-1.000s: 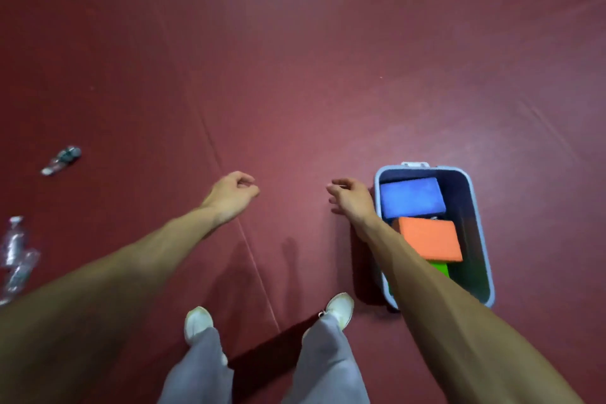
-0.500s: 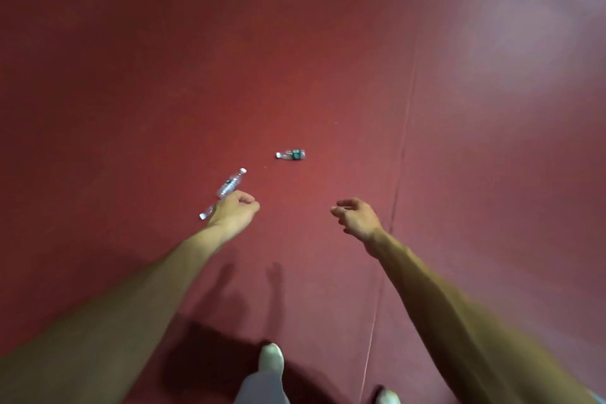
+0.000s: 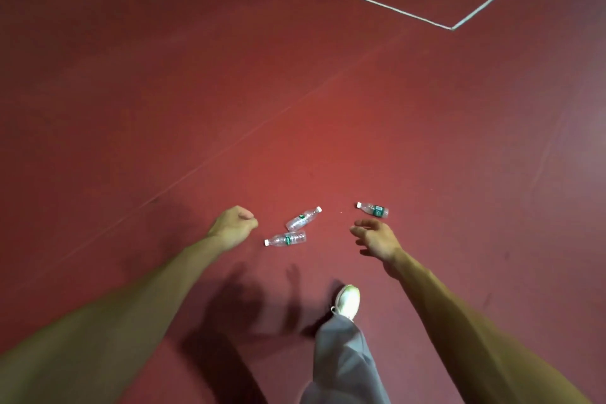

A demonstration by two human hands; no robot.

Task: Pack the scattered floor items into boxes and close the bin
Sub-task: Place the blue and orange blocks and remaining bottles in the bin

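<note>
Three clear plastic water bottles with green labels lie on the red floor. One bottle (image 3: 303, 218) points its white cap up and right, a second bottle (image 3: 285, 238) lies just below it with its cap to the left, and a third bottle (image 3: 373, 209) lies apart on the right. My left hand (image 3: 233, 224) hangs in a loose fist to the left of the pair and holds nothing. My right hand (image 3: 376, 238) has relaxed, spread fingers, just below the third bottle, empty. The bin is out of view.
The red floor (image 3: 295, 108) stretches all around, with white painted lines (image 3: 387, 3) at the far top right. My white shoe (image 3: 347, 300) and grey trouser leg (image 3: 341, 367) step forward below the bottles.
The view has swung away from the blue bin with the coloured blocks. The bottles have come closer, between my hands. My right hand's fingers have opened out.
</note>
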